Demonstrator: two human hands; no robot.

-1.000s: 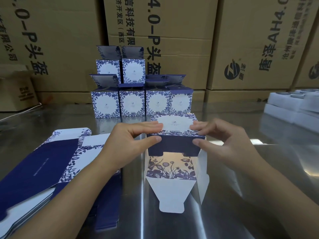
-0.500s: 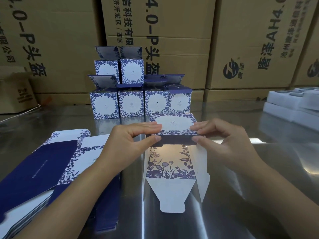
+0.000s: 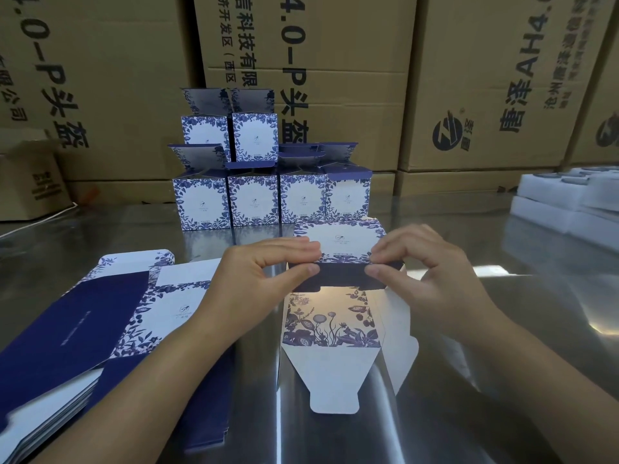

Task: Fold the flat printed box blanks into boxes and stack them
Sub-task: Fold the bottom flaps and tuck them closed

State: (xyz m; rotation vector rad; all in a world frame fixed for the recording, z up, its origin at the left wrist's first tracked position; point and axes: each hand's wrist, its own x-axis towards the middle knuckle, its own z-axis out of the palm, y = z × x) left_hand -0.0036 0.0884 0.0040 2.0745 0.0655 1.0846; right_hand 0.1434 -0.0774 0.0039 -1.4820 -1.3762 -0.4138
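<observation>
half-folded box, 6 stacked boxes, flat blanks

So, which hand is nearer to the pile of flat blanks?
Left. The left hand pinches the half-folded box just beside the right edge of the pile of flat blanks; the right hand pinches the box's other side, further away.

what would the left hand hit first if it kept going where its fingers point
Probably the right hand: the left hand points rightward along the half-folded blue-and-white floral cardboard box both pinch, straight at it.
</observation>
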